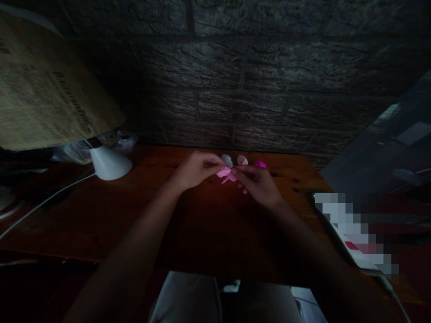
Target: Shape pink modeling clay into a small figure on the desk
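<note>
Over the wooden table, my left hand (198, 169) pinches the left side of a light pink petal-like piece (224, 173) between thumb and fingers. Its right side is pinched by my right hand (258, 183), so both hands meet at it. Whether it is clay, paper or cloth cannot be made out in the dim light. Just behind the fingers lie a whitish lump (226, 160), a pale pink lump (242, 159) and a bright magenta lump (260, 164). A small pink bit (245, 191) shows beside my right hand, partly hidden by it.
The brown wooden table (208, 233) backs onto a dark brick-patterned wall (215, 76). To the left stands a lamp with a white base (111, 163), a newsprint-patterned shade (50, 89) and a white cord (47, 204). A blurred-out flat device (350, 233) lies at the right edge.
</note>
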`<state>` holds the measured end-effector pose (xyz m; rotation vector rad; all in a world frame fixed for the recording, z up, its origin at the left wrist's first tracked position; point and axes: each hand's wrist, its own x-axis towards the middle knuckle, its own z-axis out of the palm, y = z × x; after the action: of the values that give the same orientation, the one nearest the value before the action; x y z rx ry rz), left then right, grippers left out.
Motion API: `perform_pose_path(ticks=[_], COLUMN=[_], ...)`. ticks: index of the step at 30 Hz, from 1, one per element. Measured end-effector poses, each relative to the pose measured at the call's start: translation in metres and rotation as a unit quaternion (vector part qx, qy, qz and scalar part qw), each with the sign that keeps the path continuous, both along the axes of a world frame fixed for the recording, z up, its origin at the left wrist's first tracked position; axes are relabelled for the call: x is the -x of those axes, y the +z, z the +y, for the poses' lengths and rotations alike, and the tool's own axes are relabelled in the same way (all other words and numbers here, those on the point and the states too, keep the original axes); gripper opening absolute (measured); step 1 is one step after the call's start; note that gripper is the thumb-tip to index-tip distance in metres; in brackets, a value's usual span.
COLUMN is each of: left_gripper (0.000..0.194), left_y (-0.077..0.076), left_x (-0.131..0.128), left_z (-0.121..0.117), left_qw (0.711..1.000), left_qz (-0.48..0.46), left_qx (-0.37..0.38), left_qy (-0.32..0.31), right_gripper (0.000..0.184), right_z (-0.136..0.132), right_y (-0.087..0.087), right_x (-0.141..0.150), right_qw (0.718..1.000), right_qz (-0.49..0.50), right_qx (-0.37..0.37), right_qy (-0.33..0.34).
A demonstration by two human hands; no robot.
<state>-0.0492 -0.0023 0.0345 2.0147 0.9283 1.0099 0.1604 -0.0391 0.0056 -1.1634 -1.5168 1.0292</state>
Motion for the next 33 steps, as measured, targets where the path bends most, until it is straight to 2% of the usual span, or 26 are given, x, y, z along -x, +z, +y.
perform_pose_path(ticks=[4,8,17,24,29,33], left_gripper=[0.007,0.011,0.010,0.010,0.009,0.008], left_y=[0.001,0.000,-0.006,-0.015,-0.021,-0.020], left_x=[-0.001,-0.006,-0.016,-0.025,-0.028,-0.027], left_z=[-0.001,-0.003,-0.003,-0.003,-0.005,-0.008], left_qw=[1.000,0.999,0.997,0.994,0.995,0.993], left_qz=[0.003,-0.017,-0.064,-0.101,-0.076,-0.028], left_qx=[-0.005,-0.017,-0.011,0.039,0.000,-0.070], left_qy=[0.013,0.032,0.036,0.031,0.071,0.096], right_gripper=[0.037,0.045,0.036,0.037,0.032,0.030], right_z=[0.000,0.001,0.003,0.005,0.004,0.003], right_y=[0.001,-0.002,-0.005,-0.007,-0.006,-0.002], right_x=[0.000,0.001,-0.001,-0.003,-0.003,-0.002], right_qw=[0.998,0.997,0.995,0.992,0.993,0.995], right_qz=[0.038,0.058,0.078,0.092,0.083,0.063], right_qx=[0.043,0.049,0.056,0.076,0.071,0.065], right_qy=[0.005,-0.006,-0.016,-0.034,-0.039,-0.036])
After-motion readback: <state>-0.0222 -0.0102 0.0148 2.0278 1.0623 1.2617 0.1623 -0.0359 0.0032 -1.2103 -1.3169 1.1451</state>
